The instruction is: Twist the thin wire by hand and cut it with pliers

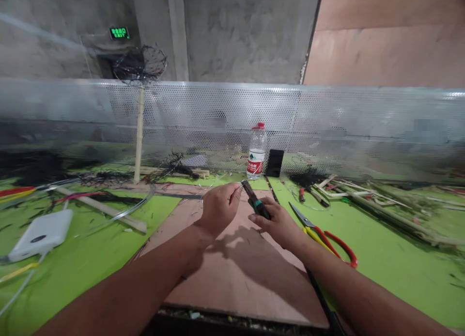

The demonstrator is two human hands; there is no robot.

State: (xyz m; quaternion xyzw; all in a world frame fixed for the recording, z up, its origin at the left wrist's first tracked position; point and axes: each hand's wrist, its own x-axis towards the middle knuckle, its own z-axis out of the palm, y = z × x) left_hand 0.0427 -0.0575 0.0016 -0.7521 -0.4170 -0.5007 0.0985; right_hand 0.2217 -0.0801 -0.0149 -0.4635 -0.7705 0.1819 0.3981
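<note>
My right hand (274, 222) is wrapped round a short hand tool (257, 200) with a black and green handle and a narrow, dark metal head. The tool's head points up and to the left, its kind not plain from here. Just left of its tip, my left hand (221, 202) is closed in a pinch, and what lies between its fingers is too small to make out. Both hands are above a pinkish-brown board (232, 273), on which their shadows fall. To the right of my right hand lies a pair of scissors (325, 236) with red and yellow handles.
A water bottle (256, 154) and a black phone (275, 163) stand at the back before a perforated metal screen (203, 103). At left are a white power bank (41, 234) and an upright stick (139, 137) topped with tangled wire. Thin strips (385, 202) lie at right on the green tabletop.
</note>
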